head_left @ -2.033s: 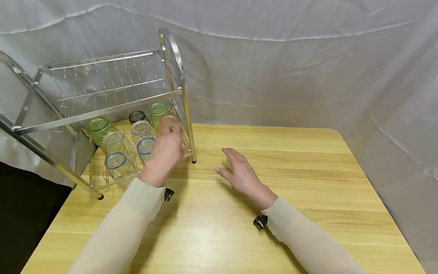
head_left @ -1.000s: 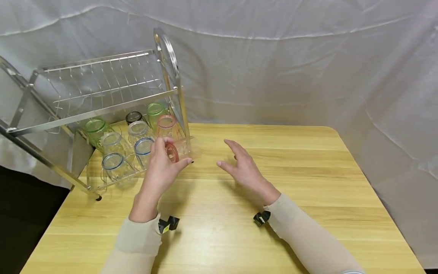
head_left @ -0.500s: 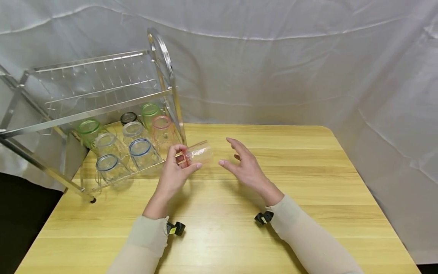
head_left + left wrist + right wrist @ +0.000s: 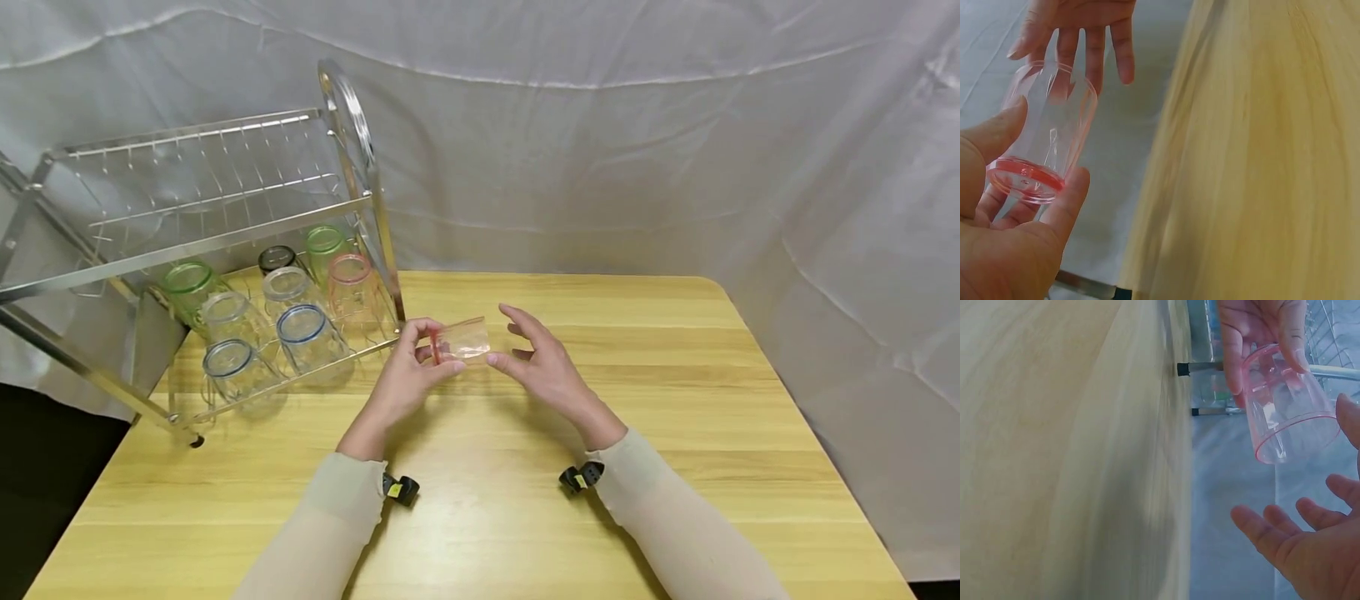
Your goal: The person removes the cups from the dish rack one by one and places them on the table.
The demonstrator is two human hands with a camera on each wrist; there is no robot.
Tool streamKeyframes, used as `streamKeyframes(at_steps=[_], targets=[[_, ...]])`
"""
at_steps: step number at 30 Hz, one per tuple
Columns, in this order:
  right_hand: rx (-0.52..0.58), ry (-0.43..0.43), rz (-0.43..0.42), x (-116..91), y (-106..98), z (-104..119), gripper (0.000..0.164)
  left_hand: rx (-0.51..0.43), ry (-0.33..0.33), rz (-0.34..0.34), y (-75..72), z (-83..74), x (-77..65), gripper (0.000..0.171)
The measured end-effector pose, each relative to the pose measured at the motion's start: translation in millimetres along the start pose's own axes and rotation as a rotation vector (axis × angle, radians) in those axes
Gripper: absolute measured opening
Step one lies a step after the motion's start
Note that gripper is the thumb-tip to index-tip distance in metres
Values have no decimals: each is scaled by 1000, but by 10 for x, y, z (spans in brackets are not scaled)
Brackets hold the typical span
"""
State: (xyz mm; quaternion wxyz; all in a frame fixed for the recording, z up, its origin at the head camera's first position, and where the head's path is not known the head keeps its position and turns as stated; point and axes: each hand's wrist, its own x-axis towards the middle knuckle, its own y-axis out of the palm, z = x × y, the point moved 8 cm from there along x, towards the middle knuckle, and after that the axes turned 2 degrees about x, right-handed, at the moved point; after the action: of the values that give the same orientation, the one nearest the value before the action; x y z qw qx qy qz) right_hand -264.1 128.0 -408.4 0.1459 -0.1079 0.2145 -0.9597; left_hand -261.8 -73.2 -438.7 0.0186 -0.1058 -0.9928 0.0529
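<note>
My left hand (image 4: 401, 379) pinches a clear pinkish cup (image 4: 463, 339) by its red-tinted base, fingers and thumb on either side. The cup lies sideways in the air above the table, its mouth facing right. In the left wrist view the cup's thick red base (image 4: 1025, 175) sits between thumb and fingers. My right hand (image 4: 551, 367) is spread just beyond the mouth, thumb apart from the fingers. From the right wrist view, the right fingers (image 4: 1260, 534) stand off the cup's rim, with a gap between.
A two-tier metal dish rack (image 4: 191, 246) stands at the left on the wooden table (image 4: 675, 467). Upside-down cups fill its lower tier, among them a pink cup (image 4: 351, 292), a blue-rimmed cup (image 4: 311, 337) and a green cup (image 4: 324, 246). A grey curtain (image 4: 600, 167) hangs behind.
My left hand has brought the pinkish cup out of the rack's lower tier, tipped it sideways and moved it right, towards my right hand. The right hand has stayed nearly in place.
</note>
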Motion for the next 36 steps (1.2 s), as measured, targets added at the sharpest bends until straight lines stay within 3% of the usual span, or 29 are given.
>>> streamKeyframes(at_steps=[14, 25, 36], targets=[[130, 93, 49, -49, -8, -229, 73, 6, 8, 119, 253, 35, 125, 63], [256, 124, 30, -81, -42, -326, 69, -2, -11, 151, 386, 68, 185, 62], [211, 92, -17, -65, -94, -357, 62, 29, -24, 141, 464, 73, 191, 60]])
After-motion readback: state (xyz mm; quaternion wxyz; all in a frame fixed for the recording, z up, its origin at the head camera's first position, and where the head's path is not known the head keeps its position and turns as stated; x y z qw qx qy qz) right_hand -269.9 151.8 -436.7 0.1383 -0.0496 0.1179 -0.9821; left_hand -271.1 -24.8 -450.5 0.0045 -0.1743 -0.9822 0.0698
